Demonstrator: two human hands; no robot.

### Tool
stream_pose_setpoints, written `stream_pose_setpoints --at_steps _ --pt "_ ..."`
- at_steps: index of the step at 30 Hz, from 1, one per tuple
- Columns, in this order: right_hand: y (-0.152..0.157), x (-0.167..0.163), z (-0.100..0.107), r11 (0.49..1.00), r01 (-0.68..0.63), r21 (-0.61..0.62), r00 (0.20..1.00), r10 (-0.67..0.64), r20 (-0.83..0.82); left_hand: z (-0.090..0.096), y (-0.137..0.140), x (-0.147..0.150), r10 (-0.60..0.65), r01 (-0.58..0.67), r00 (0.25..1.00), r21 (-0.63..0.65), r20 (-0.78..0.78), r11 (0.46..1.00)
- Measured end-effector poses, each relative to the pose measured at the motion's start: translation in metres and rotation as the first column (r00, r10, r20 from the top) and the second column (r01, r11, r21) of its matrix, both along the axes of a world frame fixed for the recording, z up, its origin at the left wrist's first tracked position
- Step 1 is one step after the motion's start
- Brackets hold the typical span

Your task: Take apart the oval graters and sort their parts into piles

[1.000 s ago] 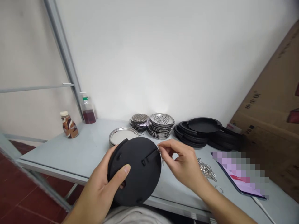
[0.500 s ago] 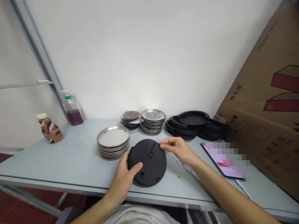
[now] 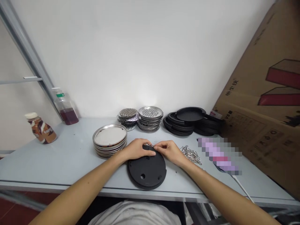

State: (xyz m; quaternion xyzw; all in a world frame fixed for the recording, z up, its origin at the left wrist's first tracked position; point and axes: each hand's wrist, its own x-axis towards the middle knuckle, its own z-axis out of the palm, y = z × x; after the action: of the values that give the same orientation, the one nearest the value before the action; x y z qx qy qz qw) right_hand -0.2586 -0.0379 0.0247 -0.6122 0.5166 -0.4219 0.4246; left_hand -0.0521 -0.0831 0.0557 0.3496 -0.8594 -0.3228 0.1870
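A round black plastic disc (image 3: 148, 172) with a round hole and small slots rests near the table's front edge. At its far rim is a small metal wire hook (image 3: 150, 145). My left hand (image 3: 137, 149) grips that rim beside the hook, thumb on the disc's top and fingers curled over the far side. My right hand (image 3: 170, 151) pinches the hook from the right with thumb and forefinger; the fingers partly hide it. To the right of that hand lies a loose pile of metal wire hooks (image 3: 191, 155).
Left of the disc stands a stack of round metal plates (image 3: 109, 136). Behind are perforated metal discs (image 3: 150, 115), more textured discs (image 3: 127, 118) and stacked black round parts (image 3: 185, 122). A blurred-screen device (image 3: 217, 157) with a cable, a large carton (image 3: 262, 125) and two bottles (image 3: 69, 115) flank them.
My left hand has moved from the disc's left side to its far rim, by the hook. The disc is turned, its side tab now at the right. The view has shifted slightly.
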Motion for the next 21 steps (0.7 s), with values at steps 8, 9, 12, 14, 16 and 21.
stream_pose_setpoints --at_steps 8,9,12,14,16,21 --pt "0.000 0.000 -0.006 0.995 0.095 0.030 0.995 -0.095 -0.003 -0.011 -0.004 0.003 -0.021 0.044 0.992 0.180 -0.128 0.983" --pt "0.000 0.000 -0.007 0.995 0.095 0.025 0.995 -0.095 0.000 -0.012 -0.004 0.002 0.004 0.028 0.989 0.209 -0.151 0.977" --pt "-0.001 0.001 -0.009 0.996 0.079 0.035 0.997 -0.079 0.009 -0.016 -0.003 0.000 0.044 0.009 0.981 0.271 -0.189 0.962" --pt "-0.002 0.002 -0.010 0.995 0.076 0.063 0.997 -0.077 0.027 -0.018 -0.003 -0.001 0.067 -0.004 0.978 0.302 -0.196 0.953" --pt "-0.004 0.004 -0.010 0.992 0.090 0.087 0.995 -0.094 0.043 -0.020 -0.003 -0.001 0.099 -0.031 0.976 0.325 -0.194 0.945" --pt "-0.009 0.008 -0.012 0.976 0.108 0.187 0.984 -0.132 0.123 -0.020 -0.003 0.000 0.145 -0.078 0.975 0.349 -0.168 0.934"
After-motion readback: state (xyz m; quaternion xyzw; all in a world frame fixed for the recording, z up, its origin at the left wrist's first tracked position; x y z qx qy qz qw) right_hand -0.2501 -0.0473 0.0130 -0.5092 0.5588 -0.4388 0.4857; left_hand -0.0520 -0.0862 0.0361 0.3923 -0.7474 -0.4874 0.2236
